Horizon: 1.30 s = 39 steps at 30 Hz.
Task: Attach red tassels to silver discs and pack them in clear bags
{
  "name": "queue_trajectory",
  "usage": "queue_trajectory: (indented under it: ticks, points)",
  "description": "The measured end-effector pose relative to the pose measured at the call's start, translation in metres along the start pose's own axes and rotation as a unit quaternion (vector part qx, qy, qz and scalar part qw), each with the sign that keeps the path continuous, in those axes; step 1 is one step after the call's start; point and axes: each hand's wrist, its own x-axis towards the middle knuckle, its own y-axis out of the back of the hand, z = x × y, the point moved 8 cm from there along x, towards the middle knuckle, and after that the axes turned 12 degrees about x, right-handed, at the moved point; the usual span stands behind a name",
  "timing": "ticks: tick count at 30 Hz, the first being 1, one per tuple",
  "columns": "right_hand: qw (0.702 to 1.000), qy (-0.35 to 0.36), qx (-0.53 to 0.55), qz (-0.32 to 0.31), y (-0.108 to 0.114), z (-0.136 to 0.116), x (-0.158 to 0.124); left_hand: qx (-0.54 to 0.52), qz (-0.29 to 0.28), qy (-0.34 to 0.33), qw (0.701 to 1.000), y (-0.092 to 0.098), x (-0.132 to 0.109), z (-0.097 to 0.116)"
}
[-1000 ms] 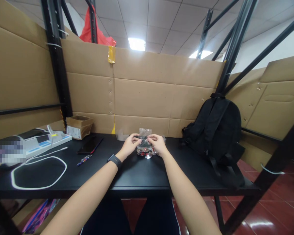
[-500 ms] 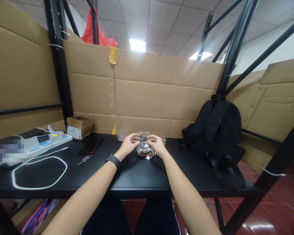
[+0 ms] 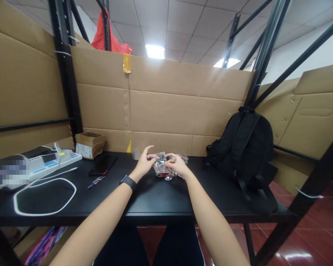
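A small clear plastic bag [image 3: 160,167] is held up between my two hands over the table's middle. My left hand [image 3: 144,162] pinches its left edge between thumb and fingers, with the index finger raised. On the other side, the fingers of my right hand [image 3: 178,166] close on the bag's right edge. What the bag holds is too small to make out. Just below lie several shiny packets with red bits [image 3: 169,177], partly hidden by the bag. More clear wrapping with red in it [image 3: 184,158] shows behind my right hand.
On the black table [image 3: 158,201], a black backpack [image 3: 246,147] stands at the right. To the left are a phone [image 3: 102,165], keys [image 3: 96,182], a cardboard box [image 3: 90,144], a power strip [image 3: 68,159] and a looped white cable [image 3: 72,197]. Cardboard walls [image 3: 166,111] enclose the back.
My left index finger has lifted away from the bag. The clear bag has come up a little and tilted between my hands, and my right fingers have drawn closer over it.
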Motion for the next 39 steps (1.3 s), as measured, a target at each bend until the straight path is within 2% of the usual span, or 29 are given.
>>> queue_trajectory:
  ticks: [5, 8, 10, 13, 16, 18, 21, 23, 25, 28, 31, 35, 39]
  points:
    - [1.000, -0.010, 0.012, 0.020, 0.002, -0.005, -0.003, 0.049, 0.031, -0.039, 0.998, 0.012, 0.006, 0.004]
    - [0.998, -0.041, 0.055, 0.010, -0.009, 0.002, -0.005, 0.063, 0.101, -0.031, 0.992, 0.026, 0.007, 0.001]
    - [0.997, -0.037, 0.064, 0.011, -0.018, 0.006, -0.004, 0.076, 0.145, -0.021, 0.986, 0.035, 0.006, -0.001]
    - [0.996, -0.007, 0.069, 0.057, -0.026, 0.009, 0.004, 0.093, 0.174, -0.020, 0.980, 0.045, 0.006, 0.001]
    - [0.988, -0.006, 0.099, 0.115, -0.030, 0.012, 0.023, 0.099, 0.184, -0.028, 0.978, 0.058, 0.008, 0.004]
    - [0.985, 0.001, 0.104, 0.139, -0.034, 0.012, 0.041, 0.119, 0.207, -0.035, 0.971, 0.074, 0.009, 0.007]
    - [0.986, 0.013, 0.071, 0.153, -0.043, 0.012, 0.075, 0.207, 0.284, -0.033, 0.936, 0.108, 0.006, 0.006]
    - [0.984, -0.019, 0.034, 0.173, -0.047, 0.024, 0.095, 0.270, 0.325, -0.015, 0.906, 0.128, 0.004, -0.001]
    - [0.978, -0.064, -0.015, 0.197, -0.050, 0.040, 0.112, 0.305, 0.340, 0.026, 0.889, 0.142, 0.003, -0.015]
    - [0.970, -0.094, -0.071, 0.213, -0.054, 0.062, 0.131, 0.332, 0.307, 0.118, 0.884, 0.150, 0.005, -0.045]
    - [0.963, -0.094, -0.116, 0.222, -0.058, 0.076, 0.146, 0.379, 0.214, 0.178, 0.883, 0.143, 0.007, -0.070]
    - [0.955, -0.086, -0.172, 0.227, -0.065, 0.082, 0.160, 0.440, 0.094, 0.177, 0.876, 0.127, 0.012, -0.088]
    - [0.946, -0.078, -0.232, 0.215, -0.073, 0.073, 0.164, 0.445, 0.049, 0.166, 0.879, 0.118, 0.018, -0.097]
